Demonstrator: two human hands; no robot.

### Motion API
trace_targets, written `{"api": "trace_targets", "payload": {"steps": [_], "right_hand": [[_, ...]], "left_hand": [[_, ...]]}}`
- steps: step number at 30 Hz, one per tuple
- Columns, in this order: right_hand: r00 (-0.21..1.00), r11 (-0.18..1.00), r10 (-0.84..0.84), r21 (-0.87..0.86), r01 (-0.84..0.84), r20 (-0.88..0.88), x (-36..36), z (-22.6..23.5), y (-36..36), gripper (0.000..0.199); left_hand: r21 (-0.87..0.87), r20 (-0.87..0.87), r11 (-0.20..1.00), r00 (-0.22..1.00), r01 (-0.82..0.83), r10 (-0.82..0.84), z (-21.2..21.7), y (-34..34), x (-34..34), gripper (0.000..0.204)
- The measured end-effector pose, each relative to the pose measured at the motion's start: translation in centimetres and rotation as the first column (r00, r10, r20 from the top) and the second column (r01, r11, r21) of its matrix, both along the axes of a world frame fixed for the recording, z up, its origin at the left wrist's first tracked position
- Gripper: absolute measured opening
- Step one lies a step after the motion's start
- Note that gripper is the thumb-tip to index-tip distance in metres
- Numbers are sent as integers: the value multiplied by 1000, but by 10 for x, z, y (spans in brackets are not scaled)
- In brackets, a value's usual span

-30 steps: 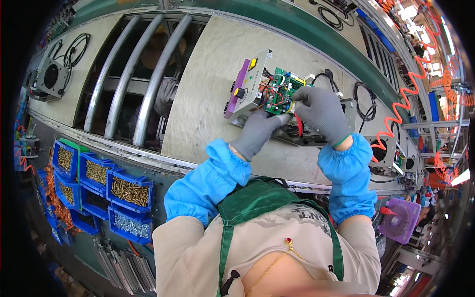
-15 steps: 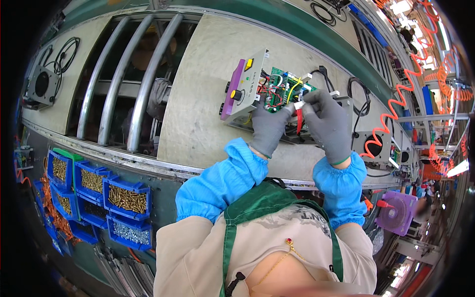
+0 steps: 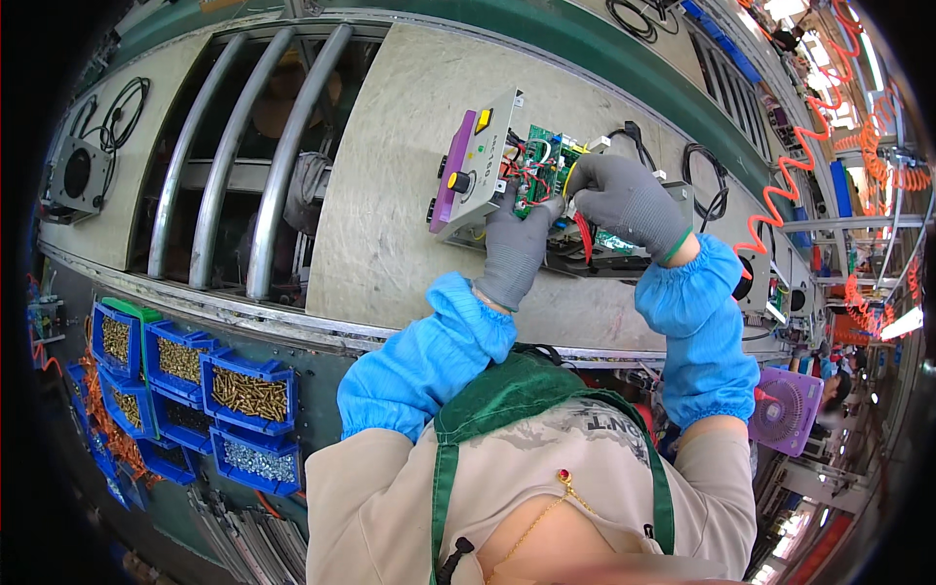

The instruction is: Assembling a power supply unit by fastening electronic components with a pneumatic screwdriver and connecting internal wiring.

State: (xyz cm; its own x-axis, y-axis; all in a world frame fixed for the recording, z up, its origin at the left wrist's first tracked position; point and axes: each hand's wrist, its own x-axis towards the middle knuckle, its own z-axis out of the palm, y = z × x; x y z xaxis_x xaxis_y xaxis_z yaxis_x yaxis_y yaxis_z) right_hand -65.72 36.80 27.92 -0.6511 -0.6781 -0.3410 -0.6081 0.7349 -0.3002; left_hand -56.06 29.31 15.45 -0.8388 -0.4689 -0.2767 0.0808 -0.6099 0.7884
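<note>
An opened electrical unit (image 3: 482,180) lies on the pale work surface, its grey front panel edged in purple, with a yellow switch and a yellow-capped knob. Behind the panel stand green circuit boards (image 3: 539,161) with thin coloured wires. My left hand (image 3: 515,249), in a grey glove, is closed about the near edge of the board beside the panel. My right hand (image 3: 629,200), gloved too, bends over the board from the right with fingertips pinched; what they hold is hidden. Red wires (image 3: 585,236) hang just below those fingertips.
Blue bins (image 3: 249,392) of brass-coloured and silver screws stand at the lower left. Metal rollers (image 3: 278,161) cross the line left of the unit. Another unit with a round fan opening (image 3: 78,171) lies far left. A coiled orange air hose (image 3: 780,210) and a purple fan (image 3: 785,411) are at the right.
My right hand has moved up and left over the board, and the white connector seen in its fingers is now out of sight. My left hand has shifted slightly left along with the unit.
</note>
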Motion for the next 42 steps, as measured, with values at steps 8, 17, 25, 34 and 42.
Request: {"api": "trace_targets", "payload": {"steps": [8, 17, 25, 34, 42], "right_hand": [[998, 997, -21, 77, 16, 60, 3, 8, -11, 26], [993, 996, 53, 73, -45, -104, 3, -4, -19, 27], [993, 992, -120, 47, 119, 17, -8, -5, -14, 22], [995, 993, -101, 59, 99, 24, -6, 0, -13, 25], [983, 957, 184, 228, -178, -3, -17, 6, -5, 38]], "left_hand": [[227, -132, 973, 991, 36, -6, -13, 2, 4, 50], [-22, -95, 996, 991, 91, -93, 2, -5, 14, 49], [84, -118, 994, 991, 72, -62, 7, -1, 10, 49], [26, -46, 998, 998, 55, -54, 14, -1, 7, 50], [-103, 59, 992, 996, 73, -67, 10, 1, 2, 57]]}}
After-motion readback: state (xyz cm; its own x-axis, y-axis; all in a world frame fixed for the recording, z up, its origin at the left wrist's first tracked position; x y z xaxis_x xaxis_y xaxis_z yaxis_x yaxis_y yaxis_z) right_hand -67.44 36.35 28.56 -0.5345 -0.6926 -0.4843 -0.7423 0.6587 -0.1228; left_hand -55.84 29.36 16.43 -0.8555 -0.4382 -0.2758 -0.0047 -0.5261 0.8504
